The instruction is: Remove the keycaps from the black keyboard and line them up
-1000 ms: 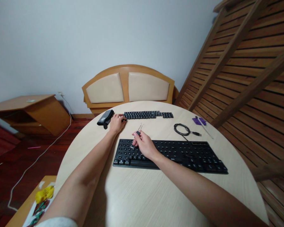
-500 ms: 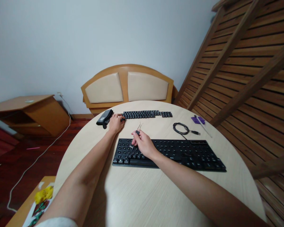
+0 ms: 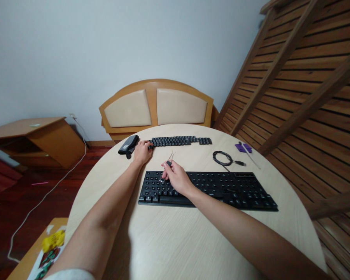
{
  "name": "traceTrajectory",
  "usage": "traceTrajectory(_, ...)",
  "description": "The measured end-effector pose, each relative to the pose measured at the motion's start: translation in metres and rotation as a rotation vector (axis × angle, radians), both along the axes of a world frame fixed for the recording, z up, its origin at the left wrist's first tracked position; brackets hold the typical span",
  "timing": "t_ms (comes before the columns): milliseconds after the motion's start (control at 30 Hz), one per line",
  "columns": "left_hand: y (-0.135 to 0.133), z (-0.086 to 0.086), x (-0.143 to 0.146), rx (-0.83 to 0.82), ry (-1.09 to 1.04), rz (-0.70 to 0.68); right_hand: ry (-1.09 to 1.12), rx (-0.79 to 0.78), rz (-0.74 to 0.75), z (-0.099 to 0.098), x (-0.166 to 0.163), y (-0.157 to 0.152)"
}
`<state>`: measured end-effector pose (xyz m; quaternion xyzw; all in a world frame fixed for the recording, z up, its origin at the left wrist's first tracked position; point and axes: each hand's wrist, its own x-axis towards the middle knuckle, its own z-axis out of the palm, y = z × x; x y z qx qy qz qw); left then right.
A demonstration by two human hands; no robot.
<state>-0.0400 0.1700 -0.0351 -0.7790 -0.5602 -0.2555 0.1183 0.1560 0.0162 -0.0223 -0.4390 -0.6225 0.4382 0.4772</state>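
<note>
My left hand (image 3: 142,151) is at the left end of several rows of loose black keycaps (image 3: 175,141), its fingers closed on a keycap (image 3: 151,147) there. My right hand (image 3: 176,175) is wrapped round the dark handle of a keycap puller (image 3: 169,163). Two thin wires stick up from the handle, and a small metal end shows below the fingers. This hand is above the left part of a black keyboard (image 3: 216,188), where most key positions show bare switch posts. A few caps remain along its bottom row. My palm hides part of the puller.
A round pale table (image 3: 163,241) carries everything. A dark pouch (image 3: 128,145) lies left of my left hand. A coiled USB cable (image 3: 222,158) lies behind the keyboard. Farther right are a purple cloth (image 3: 243,147) and a white stick (image 3: 251,156). A slatted wooden panel (image 3: 303,97) leans at right.
Both hands stay nearly where they were. The view has shifted very slightly.
</note>
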Motion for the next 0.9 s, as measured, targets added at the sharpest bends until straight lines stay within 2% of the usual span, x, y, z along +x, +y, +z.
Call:
traceTrajectory(467, -0.013, 0.005, 0.006, 0.007, -0.01, -0.031, -0.021, 0.008, 0.0, -0.002, 0.0, 0.002)
traceTrajectory(667, -0.043, 0.007, 0.012, -0.051, -0.06, -0.179, -0.033, 0.031, 0.013, -0.008, 0.0, 0.005)
traceTrajectory(900, -0.093, 0.024, 0.015, -0.24, -0.12, -0.363, -0.075, 0.068, 0.046, -0.004, 0.0, 0.003)
